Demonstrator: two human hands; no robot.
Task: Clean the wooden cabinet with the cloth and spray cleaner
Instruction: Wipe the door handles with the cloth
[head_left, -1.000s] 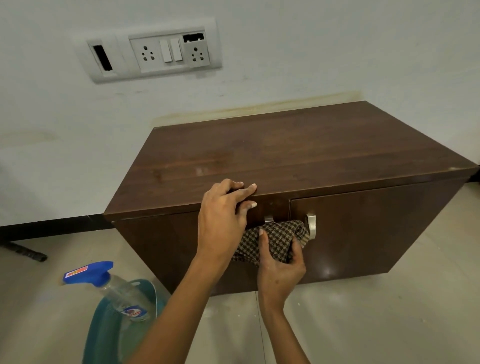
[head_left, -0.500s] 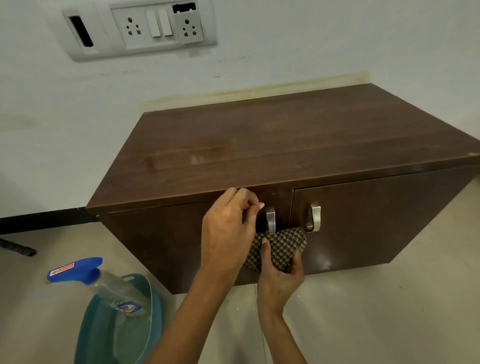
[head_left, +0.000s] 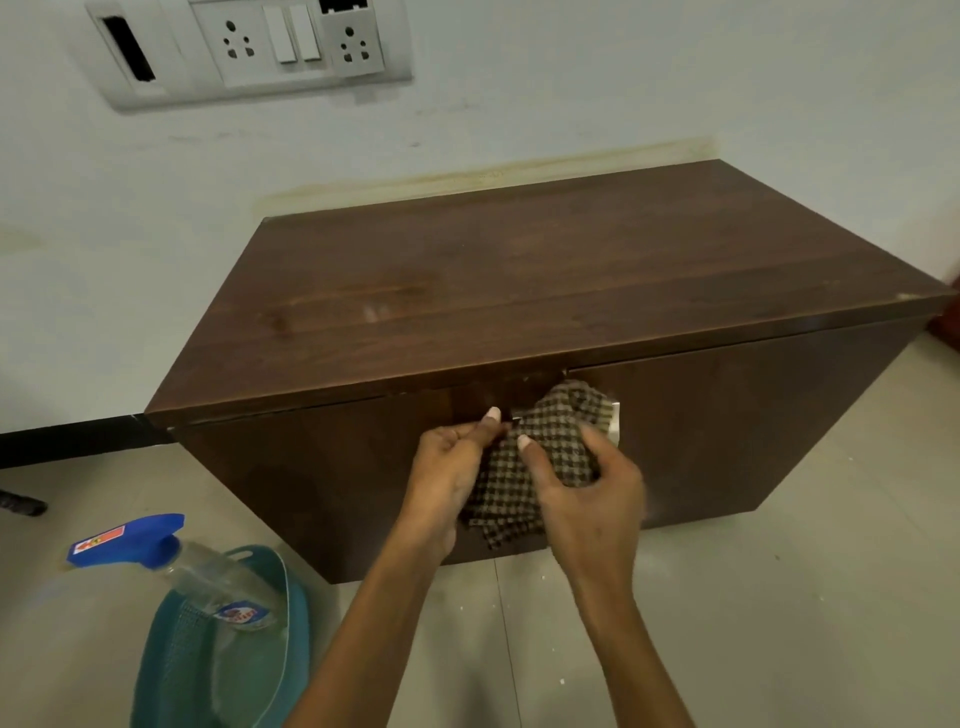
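Both hands hold a brown-and-cream checked cloth (head_left: 535, 467) against the front of the dark wooden two-door cabinet (head_left: 519, 280).

The left hand (head_left: 449, 478) pinches the cloth's left edge; the right hand (head_left: 587, 493) curls its fingers over the bunched fabric, which covers the metal door handles, one sliver showing. The blue-capped clear spray bottle (head_left: 171, 564) leans in a teal plastic basket (head_left: 291, 613), its base cut off below.

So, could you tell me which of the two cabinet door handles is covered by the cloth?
Both are largely hidden: the checked cloth drapes over them, and only the right door's handle shows a metal sliver at the cloth's right edge.
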